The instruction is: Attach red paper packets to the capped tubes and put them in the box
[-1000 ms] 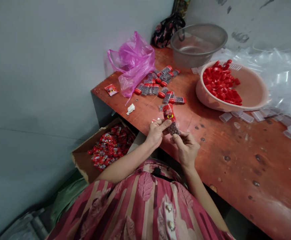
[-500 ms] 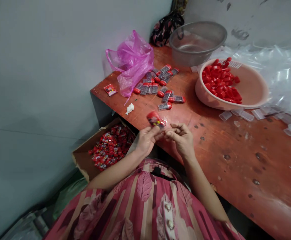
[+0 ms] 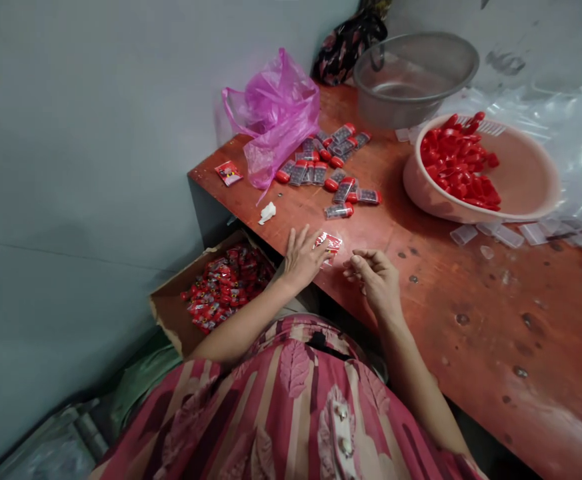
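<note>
A small red printed packet [image 3: 331, 245] in clear wrap lies near the table's front edge. My left hand [image 3: 303, 259] is spread flat, its fingertips resting on the packet's left side. Just right of the packet is my right hand [image 3: 375, 275], its thumb and forefinger pressed together; whatever they may hold is too small to make out. Beyond the hands lie several clear tubes with red caps [image 3: 339, 211] and dark contents.
A pink bowl [image 3: 483, 213] holds red caps; clear empty cases [image 3: 509, 236] are piled beside it. Behind stands a grey basin [image 3: 395, 110]. A purple bag [image 3: 281, 120], white scrap [image 3: 267, 213] and another packet [image 3: 229, 173] lie left. Below, a cardboard box [image 3: 171, 303] holds red packets.
The red packet has gone from being held up in my left hand to lying on the table. My left hand has opened flat over it. The view has shifted slightly.
</note>
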Available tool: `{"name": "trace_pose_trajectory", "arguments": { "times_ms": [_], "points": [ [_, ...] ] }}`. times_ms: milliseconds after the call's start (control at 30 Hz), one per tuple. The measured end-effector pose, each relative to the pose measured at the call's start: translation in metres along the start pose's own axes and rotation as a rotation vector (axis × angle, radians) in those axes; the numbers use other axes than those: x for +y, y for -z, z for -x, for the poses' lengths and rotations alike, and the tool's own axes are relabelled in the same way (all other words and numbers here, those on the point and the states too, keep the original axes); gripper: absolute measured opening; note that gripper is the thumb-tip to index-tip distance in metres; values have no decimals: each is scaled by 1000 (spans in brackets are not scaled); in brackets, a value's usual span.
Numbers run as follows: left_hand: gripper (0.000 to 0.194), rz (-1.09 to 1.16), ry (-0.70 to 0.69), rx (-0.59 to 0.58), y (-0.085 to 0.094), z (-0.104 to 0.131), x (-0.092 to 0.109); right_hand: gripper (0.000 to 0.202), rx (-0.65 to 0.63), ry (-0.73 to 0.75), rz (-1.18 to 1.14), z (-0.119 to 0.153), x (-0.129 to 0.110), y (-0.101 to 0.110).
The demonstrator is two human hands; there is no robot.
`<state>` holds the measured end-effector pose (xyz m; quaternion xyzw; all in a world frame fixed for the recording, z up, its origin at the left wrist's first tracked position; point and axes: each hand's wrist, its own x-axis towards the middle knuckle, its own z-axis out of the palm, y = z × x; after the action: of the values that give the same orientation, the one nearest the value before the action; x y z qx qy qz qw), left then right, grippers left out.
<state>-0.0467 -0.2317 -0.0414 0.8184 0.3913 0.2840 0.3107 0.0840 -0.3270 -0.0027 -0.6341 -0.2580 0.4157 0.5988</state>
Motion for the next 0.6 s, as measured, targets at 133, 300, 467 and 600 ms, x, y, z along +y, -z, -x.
{"name": "trace_pose_trajectory", "arguments": {
  "times_ms": [133, 300, 467, 600],
  "points": [
    [18, -17, 38, 31, -8, -3, -6, 23, -31, 4, 18, -2, 10, 2],
    [19, 147, 34, 113, -1, 2, 3, 32, 7, 43, -2, -16, 13, -6],
    [29, 545, 150, 87, 12, 5, 28, 44, -62, 1, -125, -28, 5, -16],
    [27, 902, 449, -62, 16, 2, 28, 44, -153, 8, -45, -34, -4, -12]
  ]
}}
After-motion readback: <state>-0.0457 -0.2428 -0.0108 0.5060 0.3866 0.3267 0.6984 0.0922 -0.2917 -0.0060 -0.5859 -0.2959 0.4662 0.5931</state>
